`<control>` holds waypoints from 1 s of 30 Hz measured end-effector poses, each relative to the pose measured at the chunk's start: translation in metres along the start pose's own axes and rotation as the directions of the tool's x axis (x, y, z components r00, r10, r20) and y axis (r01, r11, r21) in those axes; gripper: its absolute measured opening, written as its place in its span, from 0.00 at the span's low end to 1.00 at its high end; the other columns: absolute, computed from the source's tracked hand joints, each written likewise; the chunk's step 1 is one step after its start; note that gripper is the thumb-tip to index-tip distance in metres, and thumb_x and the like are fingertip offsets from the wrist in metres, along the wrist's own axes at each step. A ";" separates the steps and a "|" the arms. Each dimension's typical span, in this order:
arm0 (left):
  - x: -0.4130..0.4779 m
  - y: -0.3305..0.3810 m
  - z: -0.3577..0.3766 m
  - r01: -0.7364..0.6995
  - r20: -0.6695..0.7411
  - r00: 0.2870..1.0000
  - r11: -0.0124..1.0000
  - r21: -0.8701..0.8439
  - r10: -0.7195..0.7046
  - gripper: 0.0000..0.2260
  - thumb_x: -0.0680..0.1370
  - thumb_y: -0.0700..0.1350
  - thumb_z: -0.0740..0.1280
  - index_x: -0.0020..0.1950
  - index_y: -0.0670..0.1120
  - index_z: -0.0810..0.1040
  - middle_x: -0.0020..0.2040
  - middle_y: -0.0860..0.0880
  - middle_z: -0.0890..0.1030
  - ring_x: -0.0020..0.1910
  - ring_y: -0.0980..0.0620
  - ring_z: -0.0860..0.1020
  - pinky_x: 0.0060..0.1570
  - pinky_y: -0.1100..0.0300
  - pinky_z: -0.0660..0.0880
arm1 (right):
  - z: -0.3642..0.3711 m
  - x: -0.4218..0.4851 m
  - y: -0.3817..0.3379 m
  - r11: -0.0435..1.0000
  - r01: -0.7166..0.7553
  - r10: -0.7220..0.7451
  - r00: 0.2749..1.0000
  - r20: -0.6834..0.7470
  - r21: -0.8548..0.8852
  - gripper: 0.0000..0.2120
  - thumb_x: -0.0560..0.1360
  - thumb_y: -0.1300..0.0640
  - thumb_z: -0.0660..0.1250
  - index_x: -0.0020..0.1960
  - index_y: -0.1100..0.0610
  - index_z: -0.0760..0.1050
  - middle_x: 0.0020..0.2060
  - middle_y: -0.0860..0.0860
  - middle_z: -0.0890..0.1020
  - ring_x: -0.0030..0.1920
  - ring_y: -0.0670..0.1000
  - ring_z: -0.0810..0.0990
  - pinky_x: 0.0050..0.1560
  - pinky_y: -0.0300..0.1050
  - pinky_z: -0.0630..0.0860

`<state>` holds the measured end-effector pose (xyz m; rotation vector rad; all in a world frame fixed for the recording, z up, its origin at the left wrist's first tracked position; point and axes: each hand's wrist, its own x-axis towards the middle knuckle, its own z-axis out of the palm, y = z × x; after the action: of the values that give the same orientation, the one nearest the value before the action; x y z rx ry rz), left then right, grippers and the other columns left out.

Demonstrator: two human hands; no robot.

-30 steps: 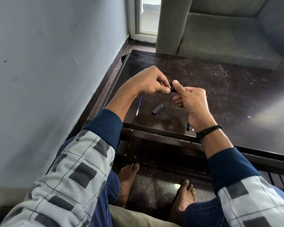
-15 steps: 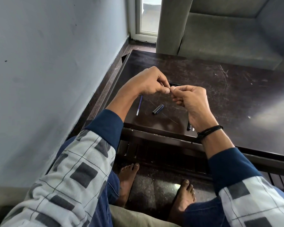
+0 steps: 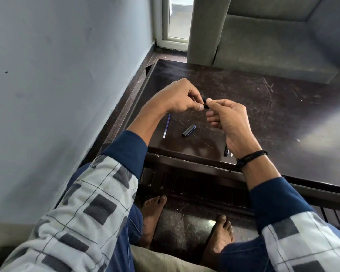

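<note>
Over the dark table (image 3: 263,114) my left hand (image 3: 177,99) and my right hand (image 3: 230,118) meet fingertip to fingertip. Between them they pinch a small black pen part (image 3: 205,104), mostly hidden by the fingers. A black pen barrel (image 3: 226,151) pokes out below my right palm, its upper length hidden by the hand. On the table below the hands lie a thin blue refill (image 3: 166,125) and a dark pen cap (image 3: 189,130).
A grey wall (image 3: 67,95) runs close along the left. A grey sofa (image 3: 273,42) stands behind the table. The table's front edge (image 3: 194,160) is near my knees, with my bare feet (image 3: 151,216) on the floor beneath.
My right thumb, pointing up a second ago, now folds down onto the small black part. Both hands stay at the same spot above the table.
</note>
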<state>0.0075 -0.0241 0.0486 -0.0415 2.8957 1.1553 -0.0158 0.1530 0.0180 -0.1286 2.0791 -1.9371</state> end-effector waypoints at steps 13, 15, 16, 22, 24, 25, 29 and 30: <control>0.000 0.000 0.001 -0.009 0.013 1.000 1.000 0.003 0.009 0.04 0.74 0.48 0.76 0.48 0.51 0.88 0.40 0.54 0.85 0.39 0.59 0.80 0.47 0.60 0.77 | -0.001 -0.001 -0.001 0.996 0.015 -0.021 0.998 -0.058 -0.093 0.16 0.77 0.47 0.74 0.43 0.61 0.83 0.30 0.50 0.82 0.29 0.44 0.77 0.32 0.34 0.75; 0.000 0.000 0.000 -0.009 0.016 1.000 1.000 -0.009 0.009 0.05 0.74 0.48 0.76 0.48 0.51 0.88 0.39 0.54 0.85 0.39 0.58 0.80 0.48 0.58 0.78 | -0.001 -0.001 0.000 0.995 0.015 -0.020 0.998 -0.062 -0.094 0.17 0.77 0.46 0.74 0.44 0.61 0.84 0.30 0.50 0.82 0.30 0.44 0.78 0.33 0.35 0.76; 0.000 0.000 0.001 -0.008 0.015 1.000 1.000 -0.010 0.008 0.05 0.74 0.47 0.76 0.48 0.51 0.88 0.38 0.54 0.84 0.38 0.59 0.80 0.48 0.58 0.78 | -0.001 -0.001 0.000 0.996 0.013 -0.018 0.998 -0.054 -0.084 0.17 0.76 0.46 0.74 0.45 0.62 0.84 0.31 0.50 0.83 0.31 0.44 0.78 0.33 0.35 0.76; 0.001 -0.001 0.000 -0.002 -0.008 1.000 1.000 0.002 0.002 0.04 0.74 0.46 0.77 0.48 0.50 0.88 0.37 0.55 0.84 0.36 0.60 0.79 0.43 0.63 0.75 | -0.002 -0.001 -0.002 0.999 0.019 -0.020 1.000 -0.015 -0.025 0.10 0.74 0.54 0.77 0.47 0.61 0.84 0.36 0.53 0.85 0.34 0.45 0.79 0.37 0.37 0.77; 0.001 -0.001 0.000 -0.001 0.000 1.000 1.000 0.007 0.001 0.05 0.74 0.46 0.77 0.49 0.50 0.88 0.36 0.55 0.83 0.35 0.61 0.78 0.41 0.64 0.73 | -0.002 -0.001 -0.002 0.999 0.029 -0.030 0.999 -0.016 -0.043 0.10 0.74 0.55 0.77 0.46 0.63 0.83 0.35 0.52 0.84 0.33 0.44 0.78 0.36 0.36 0.77; 0.001 -0.001 0.001 -0.003 0.003 1.000 1.000 0.015 0.003 0.05 0.74 0.47 0.77 0.49 0.50 0.88 0.36 0.55 0.83 0.35 0.61 0.78 0.41 0.64 0.72 | -0.003 -0.001 -0.002 0.998 0.029 -0.030 0.999 -0.018 -0.052 0.10 0.75 0.55 0.77 0.45 0.62 0.83 0.34 0.52 0.83 0.32 0.44 0.78 0.36 0.36 0.76; 0.000 0.002 0.001 -0.021 0.009 1.000 0.999 0.048 0.020 0.06 0.75 0.47 0.76 0.51 0.49 0.87 0.38 0.55 0.83 0.36 0.61 0.78 0.41 0.65 0.72 | -0.003 -0.003 -0.002 0.997 0.017 -0.019 0.999 -0.028 -0.076 0.11 0.75 0.53 0.77 0.43 0.61 0.83 0.32 0.51 0.81 0.31 0.44 0.75 0.35 0.36 0.75; 0.000 0.002 0.001 -0.023 0.011 1.000 0.998 0.051 0.023 0.06 0.75 0.47 0.76 0.51 0.49 0.87 0.39 0.55 0.83 0.37 0.62 0.78 0.41 0.65 0.72 | -0.004 -0.003 -0.002 0.997 0.017 -0.019 0.999 -0.029 -0.081 0.11 0.75 0.53 0.76 0.43 0.61 0.82 0.32 0.51 0.81 0.31 0.44 0.75 0.34 0.36 0.75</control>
<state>0.0075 -0.0217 0.0495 -0.0014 2.9223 1.0815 -0.0146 0.1569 0.0205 -0.1371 2.1838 -1.8770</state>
